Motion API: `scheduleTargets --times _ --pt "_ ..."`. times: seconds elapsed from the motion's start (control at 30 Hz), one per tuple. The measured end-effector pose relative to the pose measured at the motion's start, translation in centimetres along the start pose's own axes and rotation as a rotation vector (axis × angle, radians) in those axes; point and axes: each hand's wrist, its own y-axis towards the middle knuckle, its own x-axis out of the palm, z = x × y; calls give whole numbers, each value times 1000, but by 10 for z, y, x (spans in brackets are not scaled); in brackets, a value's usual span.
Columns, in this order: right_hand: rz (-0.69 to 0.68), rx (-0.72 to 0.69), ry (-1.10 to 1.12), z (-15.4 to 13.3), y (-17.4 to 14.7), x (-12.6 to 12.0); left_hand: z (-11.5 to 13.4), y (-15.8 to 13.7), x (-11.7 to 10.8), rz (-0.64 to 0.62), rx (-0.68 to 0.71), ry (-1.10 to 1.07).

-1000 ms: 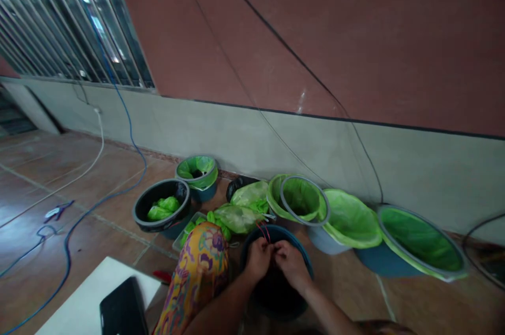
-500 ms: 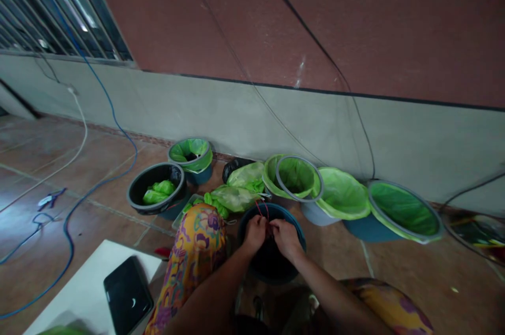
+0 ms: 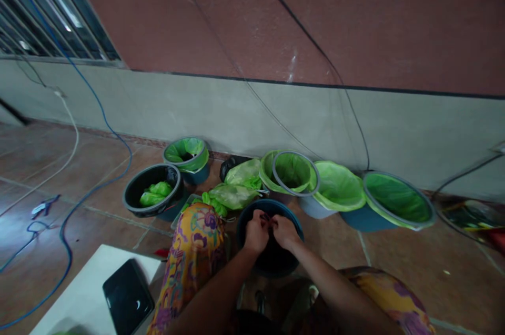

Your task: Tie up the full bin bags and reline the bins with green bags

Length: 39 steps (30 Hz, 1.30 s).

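Observation:
My left hand [image 3: 256, 232] and my right hand [image 3: 284, 231] meet over the mouth of a dark blue bucket [image 3: 276, 262] between my knees. Both are closed, fingertips pinched close together. Between them shows a thin red strand [image 3: 266, 217], mostly covered by the fingers; whether it is string or a rubber band I cannot tell. The bucket's inside is dark, so its contents do not show. Just beyond its rim lie green plastic bags [image 3: 236, 195], filled or bunched up.
Along the wall stand bins lined with green bags, among them a blue one [image 3: 398, 201] and a pale one [image 3: 339, 188]. Left are a black-lined bucket [image 3: 130, 199] and another green-lined bin [image 3: 197, 166]. A phone [image 3: 128, 295] rests on a white surface [image 3: 74, 293]. A blue cable [image 3: 67, 240] crosses the floor.
The red strand stood up in a loop above my fingers; now it is down between them. My hands stay together over the bucket. The view has shifted slightly.

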Motion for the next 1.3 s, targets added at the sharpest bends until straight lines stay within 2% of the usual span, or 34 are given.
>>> scheduleTargets --times 0.13,0.33,0.43,0.5,0.73,0.93,1.17,1.3 --pt "-59 34 145 1 0 1 -2 -2 2 13 7 55" --pt "-327 306 757 1 -8 -8 -10 2 3 -2 34 25" --pt "-417 340 967 1 -10 -17 -13 5 1 -26 42 22" --pt "-424 366 1047 0 -11 -21 -14 5 -1 -55 56 28" --pt "-353 455 1150 -2 -12 -23 -17 -2 -1 -108 89 -52" --pt "-389 405 1187 1 -12 -22 -13 -3 -1 -4 52 19" --pt "-402 365 1125 2 -13 -16 -10 -6 -2 35 -10 95" --pt "-359 359 1075 -2 -14 -16 -11 -5 -3 62 -25 90"
